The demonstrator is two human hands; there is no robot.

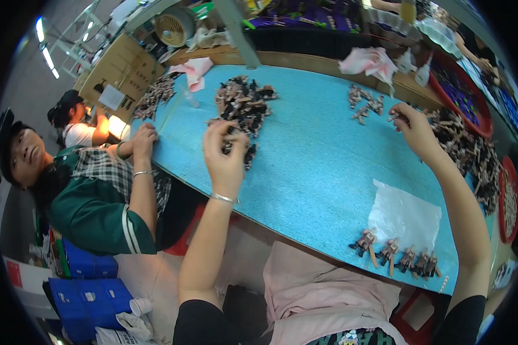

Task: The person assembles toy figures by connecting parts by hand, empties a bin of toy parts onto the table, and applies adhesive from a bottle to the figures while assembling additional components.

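Over the near end of a heap of small black and brown figure parts (242, 103), my left hand (223, 155) has its fingers curled together. What they hold, if anything, is hidden among the dark pieces. My right hand (411, 127), at the far right of the blue tabletop (305, 149), pinches a small pale-brown figure part (393, 117). Just beyond it lies a little group of similar small parts (364, 103). Several assembled toy figures (388, 251) lie in a row along the near right edge, below a clear plastic bag (403, 213).
A larger heap of parts (472, 152) lies by my right forearm, beside a red basin (463, 92) of purple pieces and a red tray (509, 201). Pink cloths (369, 62) and white squeeze bottles (423, 73) sit at the back. A co-worker (103, 190) sits to my left.
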